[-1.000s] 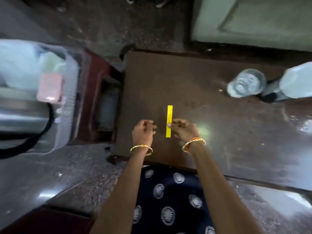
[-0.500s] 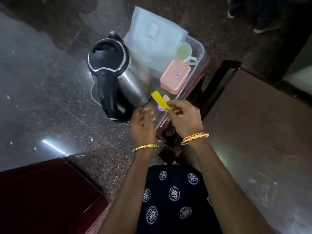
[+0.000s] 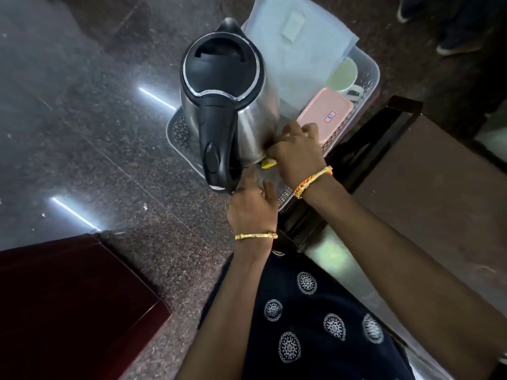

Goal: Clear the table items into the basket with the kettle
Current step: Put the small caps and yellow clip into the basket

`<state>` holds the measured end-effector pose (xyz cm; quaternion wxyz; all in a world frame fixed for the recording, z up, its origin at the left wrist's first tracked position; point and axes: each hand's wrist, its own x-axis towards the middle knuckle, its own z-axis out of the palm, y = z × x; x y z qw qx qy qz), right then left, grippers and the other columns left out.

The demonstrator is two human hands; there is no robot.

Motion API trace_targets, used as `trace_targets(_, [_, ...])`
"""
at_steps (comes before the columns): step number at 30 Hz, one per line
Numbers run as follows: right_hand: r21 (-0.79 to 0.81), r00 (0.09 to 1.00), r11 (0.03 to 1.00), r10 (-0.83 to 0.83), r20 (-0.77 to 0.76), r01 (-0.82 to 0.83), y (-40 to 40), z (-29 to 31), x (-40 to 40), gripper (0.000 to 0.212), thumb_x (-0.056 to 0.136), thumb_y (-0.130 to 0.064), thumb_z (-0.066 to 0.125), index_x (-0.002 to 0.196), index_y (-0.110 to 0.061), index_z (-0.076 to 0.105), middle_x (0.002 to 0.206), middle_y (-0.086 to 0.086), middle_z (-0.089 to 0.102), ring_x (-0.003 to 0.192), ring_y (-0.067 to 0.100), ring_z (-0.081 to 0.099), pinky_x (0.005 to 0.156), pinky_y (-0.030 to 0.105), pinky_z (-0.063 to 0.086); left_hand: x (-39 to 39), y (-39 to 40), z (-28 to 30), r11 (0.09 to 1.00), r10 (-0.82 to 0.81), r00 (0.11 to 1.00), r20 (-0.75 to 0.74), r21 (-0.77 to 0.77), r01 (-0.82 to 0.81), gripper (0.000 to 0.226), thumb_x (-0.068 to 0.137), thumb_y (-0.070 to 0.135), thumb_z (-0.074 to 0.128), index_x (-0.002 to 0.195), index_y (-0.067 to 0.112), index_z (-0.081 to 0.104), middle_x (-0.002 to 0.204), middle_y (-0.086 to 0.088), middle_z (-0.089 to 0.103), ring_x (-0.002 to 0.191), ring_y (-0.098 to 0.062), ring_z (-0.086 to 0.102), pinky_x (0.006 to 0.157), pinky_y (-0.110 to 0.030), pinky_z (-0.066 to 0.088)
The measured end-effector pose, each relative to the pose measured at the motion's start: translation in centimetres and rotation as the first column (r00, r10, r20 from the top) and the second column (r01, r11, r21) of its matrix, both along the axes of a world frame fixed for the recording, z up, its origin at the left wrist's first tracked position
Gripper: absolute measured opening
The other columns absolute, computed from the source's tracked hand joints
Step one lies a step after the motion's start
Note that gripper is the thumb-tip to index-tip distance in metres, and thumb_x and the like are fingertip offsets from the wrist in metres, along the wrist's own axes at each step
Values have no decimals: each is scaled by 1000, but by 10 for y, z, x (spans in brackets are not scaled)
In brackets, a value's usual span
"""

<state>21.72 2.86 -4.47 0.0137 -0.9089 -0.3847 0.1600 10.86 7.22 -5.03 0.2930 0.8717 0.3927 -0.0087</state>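
Note:
A steel kettle (image 3: 227,105) with a black lid and handle stands in a clear plastic basket (image 3: 367,78) on the floor. My right hand (image 3: 297,152) is inside the basket beside the kettle's base, closed on a yellow strip (image 3: 267,163); only the strip's end shows under my fingers. My left hand (image 3: 253,207) hovers at the basket's near edge just below the kettle handle, fingers loosely apart and holding nothing. The basket also holds a pink box (image 3: 325,116), a pale green cup (image 3: 343,75) and a white bag (image 3: 299,42).
The brown table (image 3: 433,193) lies to the right, with a dark chair frame (image 3: 365,149) between it and the basket. A maroon cabinet (image 3: 68,305) is at lower left. Someone's shoes (image 3: 452,37) stand on the floor at top right.
I turned from the table to the basket, carrying the yellow strip in my right hand. The hand has now dropped into the basket beside the kettle; my left hand has opened slightly.

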Motion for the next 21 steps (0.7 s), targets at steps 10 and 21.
trace_targets(10, [597, 877, 670, -462, -130, 441, -43, 8, 23, 19, 77, 2, 56, 86, -6, 71, 90, 13, 71, 84, 34, 60, 79, 38, 45, 15, 6, -4, 988, -129, 945, -302, 43, 148, 36, 91, 26, 44, 127, 21, 45, 105, -13, 67, 92, -38, 66, 73, -43, 52])
trace_targets(21, [691, 663, 309, -674, -326, 654, -61, -21, -25, 15, 76, 7, 59, 83, 0, 70, 85, 14, 67, 71, 18, 60, 67, 15, 42, 56, 0, -14, 987, -79, 940, -333, 104, 120, 15, 91, 15, 53, 97, 8, 65, 105, -17, 69, 96, -38, 66, 75, -41, 53])
